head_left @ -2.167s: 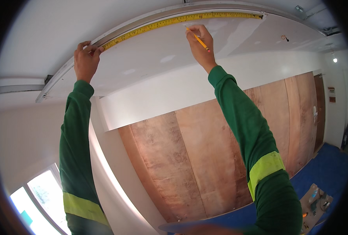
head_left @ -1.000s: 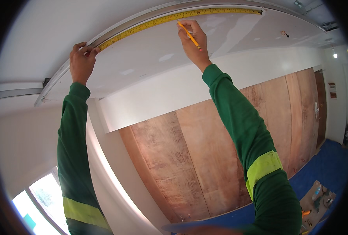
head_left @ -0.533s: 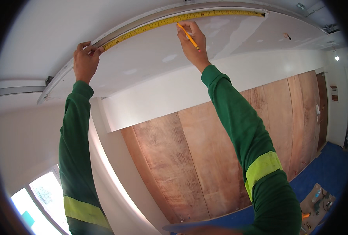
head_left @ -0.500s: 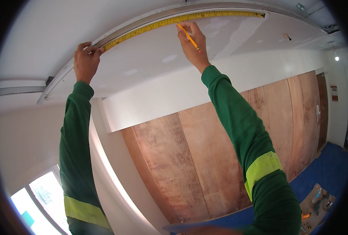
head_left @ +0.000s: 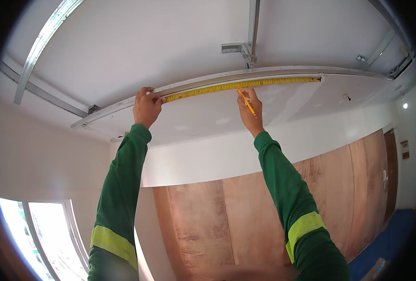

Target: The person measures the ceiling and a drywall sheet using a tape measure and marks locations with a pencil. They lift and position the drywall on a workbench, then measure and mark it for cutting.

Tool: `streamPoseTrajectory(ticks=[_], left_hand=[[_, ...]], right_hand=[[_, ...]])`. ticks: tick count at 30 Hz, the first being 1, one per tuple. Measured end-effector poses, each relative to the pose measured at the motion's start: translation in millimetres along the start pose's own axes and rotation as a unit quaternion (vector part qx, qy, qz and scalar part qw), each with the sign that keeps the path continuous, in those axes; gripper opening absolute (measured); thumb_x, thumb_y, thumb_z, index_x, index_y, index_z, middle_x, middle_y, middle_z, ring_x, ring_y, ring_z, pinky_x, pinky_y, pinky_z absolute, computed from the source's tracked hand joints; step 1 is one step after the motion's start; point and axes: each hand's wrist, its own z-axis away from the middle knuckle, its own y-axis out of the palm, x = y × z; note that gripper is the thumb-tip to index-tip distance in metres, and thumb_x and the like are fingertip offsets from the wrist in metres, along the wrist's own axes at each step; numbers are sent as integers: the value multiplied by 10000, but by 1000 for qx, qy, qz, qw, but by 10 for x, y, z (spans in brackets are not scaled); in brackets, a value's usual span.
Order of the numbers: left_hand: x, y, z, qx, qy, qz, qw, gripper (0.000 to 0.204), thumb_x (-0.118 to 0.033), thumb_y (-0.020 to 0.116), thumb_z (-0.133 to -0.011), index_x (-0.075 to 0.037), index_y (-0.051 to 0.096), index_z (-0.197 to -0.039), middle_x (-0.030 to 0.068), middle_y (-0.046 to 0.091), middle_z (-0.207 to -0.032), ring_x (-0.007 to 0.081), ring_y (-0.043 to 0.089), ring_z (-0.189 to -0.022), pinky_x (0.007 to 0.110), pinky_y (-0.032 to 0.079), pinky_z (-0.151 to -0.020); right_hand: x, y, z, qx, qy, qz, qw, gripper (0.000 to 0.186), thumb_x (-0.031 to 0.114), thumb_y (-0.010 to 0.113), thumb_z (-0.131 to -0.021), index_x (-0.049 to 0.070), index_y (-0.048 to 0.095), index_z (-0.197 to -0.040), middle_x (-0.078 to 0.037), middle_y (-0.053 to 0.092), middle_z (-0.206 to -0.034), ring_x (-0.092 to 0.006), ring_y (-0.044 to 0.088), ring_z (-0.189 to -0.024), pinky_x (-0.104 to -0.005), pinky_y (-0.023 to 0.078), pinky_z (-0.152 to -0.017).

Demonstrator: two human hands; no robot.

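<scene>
At the left, the left hand (head_left: 147, 108) pinches the yellow tape-measure blade (head_left: 208, 89) against the dropped ceiling's edge (head_left: 109, 110). The blade already lies stretched along this edge, its far end well right of both hands. The right hand (head_left: 256, 105) grips an orange pencil (head_left: 248, 106), tip at the blade's lower border; measuring looks set up, with marking apparently in hand, though no finished mark can be made out.

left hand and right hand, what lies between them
In the head view, a stretch of yellow tape measure lies between the left hand, which holds it, and the right hand, which holds a pencil.
</scene>
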Motion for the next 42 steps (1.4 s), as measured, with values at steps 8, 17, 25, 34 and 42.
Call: streamPoseTrajectory(ticks=[8, 17, 25, 34, 42], left_hand=[[1, 5, 23, -10, 11, -2, 1000, 196, -275, 788, -874, -83, 801, -839, 21, 636, -1286, 277, 602, -1120, 443, 562, -871], [1, 31, 12, -6, 15, 0, 1000, 201, -271, 787, -872, -73, 798, -841, 21, 651, -1279, 276, 603, -1123, 437, 553, -889], [1, 17, -9, 3, 14, -1, 1000, 208, -269, 786, -876, -66, 797, -831, 33, 660, -1291, 288, 610, -1135, 433, 550, -883], [47, -5, -53, 5, 36, 1, 999, 276, -297, 803, -863, -25, 805, -904, 122, 683, -1258, 310, 695, -998, 415, 567, -858], [38, -43, -89, 43, 0, 17, 999, 247, -290, 784, -875, -45, 813, -893, 99, 671, -1279, 291, 667, -1065, 403, 561, -870]], right_hand=[[5, -21, 16, 12, 22, -5, 1000, 181, 109, 621, -996, 37, 617, -1161, -174, 726, -1071, -293, 714, -995, -360, 538, -884], [-40, -16, 37, 12, 29, -5, 999, 199, 115, 620, -1012, 19, 615, -1186, -148, 723, -1114, -234, 689, -1074, -342, 526, -932], [-14, -25, 48, 18, 44, -10, 999, 198, 123, 621, -1017, 22, 612, -1187, -142, 722, -1113, -217, 678, -1054, -330, 525, -915], [77, 14, 101, 27, 51, -32, 998, 196, 144, 615, -1029, 23, 619, -1184, -145, 718, -1140, -222, 674, -1079, -345, 508, -971], [97, 79, 83, 19, 60, -42, 997, 200, 138, 614, -1026, 18, 620, -1185, -143, 718, -1167, -237, 669, -1137, -350, 499, -997]])
